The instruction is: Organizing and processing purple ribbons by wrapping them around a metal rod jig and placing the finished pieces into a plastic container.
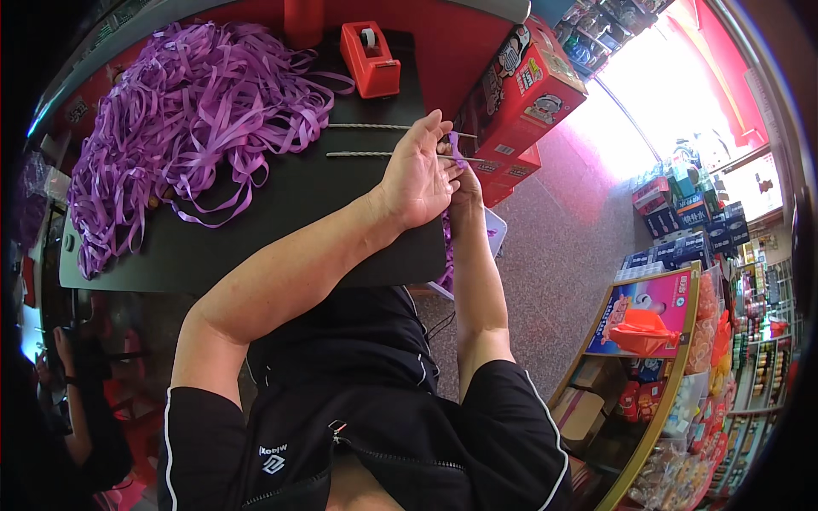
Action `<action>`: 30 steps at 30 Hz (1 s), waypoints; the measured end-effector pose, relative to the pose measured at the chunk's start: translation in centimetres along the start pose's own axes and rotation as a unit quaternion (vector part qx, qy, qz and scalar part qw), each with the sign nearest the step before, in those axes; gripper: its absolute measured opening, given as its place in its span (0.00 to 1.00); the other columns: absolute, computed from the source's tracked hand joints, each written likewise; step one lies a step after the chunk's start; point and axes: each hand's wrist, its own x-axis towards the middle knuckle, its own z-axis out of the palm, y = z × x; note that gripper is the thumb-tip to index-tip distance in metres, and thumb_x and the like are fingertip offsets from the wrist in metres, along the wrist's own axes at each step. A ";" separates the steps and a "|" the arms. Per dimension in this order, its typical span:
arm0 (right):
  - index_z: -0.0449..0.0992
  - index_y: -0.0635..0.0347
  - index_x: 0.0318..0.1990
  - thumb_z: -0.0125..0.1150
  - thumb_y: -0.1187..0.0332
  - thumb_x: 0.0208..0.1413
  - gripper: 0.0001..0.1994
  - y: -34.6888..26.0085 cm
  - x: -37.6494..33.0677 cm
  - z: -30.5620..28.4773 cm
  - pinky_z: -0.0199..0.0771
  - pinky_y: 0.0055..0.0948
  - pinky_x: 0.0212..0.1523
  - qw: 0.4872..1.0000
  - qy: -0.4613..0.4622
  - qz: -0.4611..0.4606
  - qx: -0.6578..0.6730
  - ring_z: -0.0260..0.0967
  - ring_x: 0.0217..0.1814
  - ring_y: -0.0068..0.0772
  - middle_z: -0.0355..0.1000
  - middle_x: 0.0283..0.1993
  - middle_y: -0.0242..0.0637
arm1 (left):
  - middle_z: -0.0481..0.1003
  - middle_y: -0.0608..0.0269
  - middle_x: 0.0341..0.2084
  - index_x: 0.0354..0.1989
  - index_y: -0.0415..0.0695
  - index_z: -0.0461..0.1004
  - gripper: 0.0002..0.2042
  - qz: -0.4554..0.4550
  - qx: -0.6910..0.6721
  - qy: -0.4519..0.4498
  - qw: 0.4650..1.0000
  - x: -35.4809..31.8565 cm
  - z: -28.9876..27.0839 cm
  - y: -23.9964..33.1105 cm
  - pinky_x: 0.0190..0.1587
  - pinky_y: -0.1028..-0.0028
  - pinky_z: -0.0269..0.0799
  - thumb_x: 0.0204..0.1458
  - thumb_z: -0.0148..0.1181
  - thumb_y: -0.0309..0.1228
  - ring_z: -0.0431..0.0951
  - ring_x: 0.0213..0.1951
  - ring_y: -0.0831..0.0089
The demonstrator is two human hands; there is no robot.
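Observation:
Two slender twisted metal rods [362, 155] run side by side past the right edge of the black table. Purple ribbon [457, 152] is looped over them close to their right ends. My left hand [416, 175] lies across the rods, palm partly turned up and fingers extended, beside the ribbon. Just to its right, my right hand [466, 185] has its fingers closed at the ribbon; the left hand partly covers them. A large tangled heap of purple ribbon [204, 111] covers the table's left side.
Behind the rods on the black table [324, 247] stands a red tape dispenser [371, 61]. Red cartons [537, 94] stack up beyond my hands. A white bin [497, 232] with purple ribbon is below the right forearm. A goods-filled display shelf [635, 383] stands at the right.

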 end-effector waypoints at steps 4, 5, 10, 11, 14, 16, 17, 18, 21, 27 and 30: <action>0.70 0.55 0.41 0.51 0.67 0.60 0.06 1.4 0.0 0.6 0.77 0.22 0.35 0.992 -0.002 0.002 0.126 0.74 0.37 0.27 0.73 0.36 0.35 | 0.34 0.39 0.67 0.68 0.50 0.44 0.40 0.005 0.002 0.011 1.000 -0.1 0.1 0.0 0.67 0.55 0.17 0.53 0.49 0.58 0.33 0.70 0.50; 0.70 0.57 0.43 0.50 0.68 0.61 0.07 1.3 0.0 -0.3 0.77 0.22 0.38 0.988 -0.031 0.012 0.150 0.73 0.39 0.26 0.73 0.38 0.35 | 0.34 0.39 0.67 0.68 0.50 0.44 0.40 0.004 0.005 0.008 1.000 -0.1 0.2 0.0 0.67 0.55 0.17 0.53 0.49 0.58 0.34 0.69 0.50; 0.71 0.55 0.43 0.54 0.62 0.60 0.09 -0.9 -0.5 0.4 0.77 0.31 0.40 0.992 0.051 0.111 -0.012 0.74 0.35 0.28 0.73 0.36 0.34 | 0.36 0.37 0.66 0.68 0.51 0.43 0.40 -0.001 0.005 0.015 1.000 -0.2 0.4 0.1 0.68 0.55 0.19 0.52 0.49 0.59 0.33 0.69 0.50; 0.71 0.56 0.44 0.54 0.62 0.60 0.10 -2.0 -1.2 0.2 0.77 0.31 0.40 0.986 0.087 0.106 -0.094 0.74 0.35 0.28 0.73 0.36 0.35 | 0.37 0.37 0.66 0.68 0.52 0.43 0.40 -0.006 0.001 0.026 1.000 -0.3 0.6 0.1 0.68 0.56 0.19 0.52 0.49 0.59 0.33 0.69 0.50; 0.75 0.62 0.41 0.57 0.62 0.57 0.12 -3.3 -2.7 3.3 0.73 0.24 0.33 0.931 0.231 0.030 -0.281 0.73 0.35 0.26 0.75 0.32 0.33 | 0.36 0.36 0.66 0.68 0.53 0.43 0.41 0.000 0.007 0.024 1.000 0.0 0.1 0.1 0.68 0.56 0.20 0.51 0.49 0.59 0.34 0.69 0.50; 0.77 0.63 0.38 0.59 0.59 0.56 0.14 -5.5 -4.4 4.8 0.72 0.26 0.31 0.808 0.326 -0.084 -0.483 0.73 0.31 0.28 0.75 0.29 0.33 | 0.35 0.36 0.66 0.69 0.53 0.42 0.41 0.001 0.017 0.007 1.000 0.1 0.3 -0.3 0.68 0.56 0.20 0.51 0.49 0.60 0.34 0.69 0.50; 0.78 0.63 0.36 0.60 0.58 0.54 0.15 -6.0 -4.9 5.3 0.71 0.27 0.30 0.744 0.336 -0.120 -0.565 0.73 0.29 0.29 0.75 0.27 0.33 | 0.34 0.36 0.67 0.69 0.53 0.42 0.42 0.001 0.023 0.001 1.000 0.2 0.3 -0.4 0.68 0.56 0.20 0.51 0.49 0.60 0.34 0.69 0.50; 0.79 0.64 0.34 0.62 0.56 0.53 0.17 -6.2 -5.2 6.3 0.70 0.28 0.29 0.666 0.353 -0.153 -0.640 0.73 0.27 0.30 0.75 0.25 0.33 | 0.34 0.36 0.67 0.69 0.53 0.41 0.42 0.000 0.021 -0.009 1.000 0.1 0.3 -0.5 0.68 0.56 0.20 0.51 0.49 0.60 0.34 0.69 0.50; 0.81 0.63 0.30 0.64 0.52 0.48 0.20 -4.0 -3.6 12.5 0.68 0.31 0.28 0.505 0.316 -0.152 -0.789 0.73 0.23 0.35 0.75 0.23 0.37 | 0.34 0.36 0.67 0.69 0.53 0.41 0.43 -0.002 0.017 -0.016 1.000 -0.1 0.0 0.0 0.68 0.56 0.20 0.50 0.49 0.61 0.34 0.69 0.50; 0.81 0.61 0.29 0.63 0.50 0.44 0.20 -3.2 -1.6 14.2 0.73 0.38 0.34 0.325 0.286 -0.058 -0.900 0.75 0.29 0.45 0.75 0.24 0.46 | 0.31 0.37 0.67 0.69 0.53 0.39 0.43 -0.007 0.031 -0.021 0.999 0.0 0.0 0.0 0.68 0.57 0.19 0.50 0.48 0.61 0.32 0.69 0.50; 0.81 0.60 0.29 0.60 0.55 0.43 0.16 -3.6 -1.4 14.2 0.73 0.40 0.35 0.338 0.275 -0.061 -0.898 0.75 0.28 0.48 0.74 0.22 0.46 | 0.30 0.37 0.67 0.69 0.53 0.38 0.43 -0.001 0.035 -0.030 0.999 0.1 -0.1 -0.1 0.68 0.57 0.18 0.51 0.48 0.61 0.31 0.69 0.50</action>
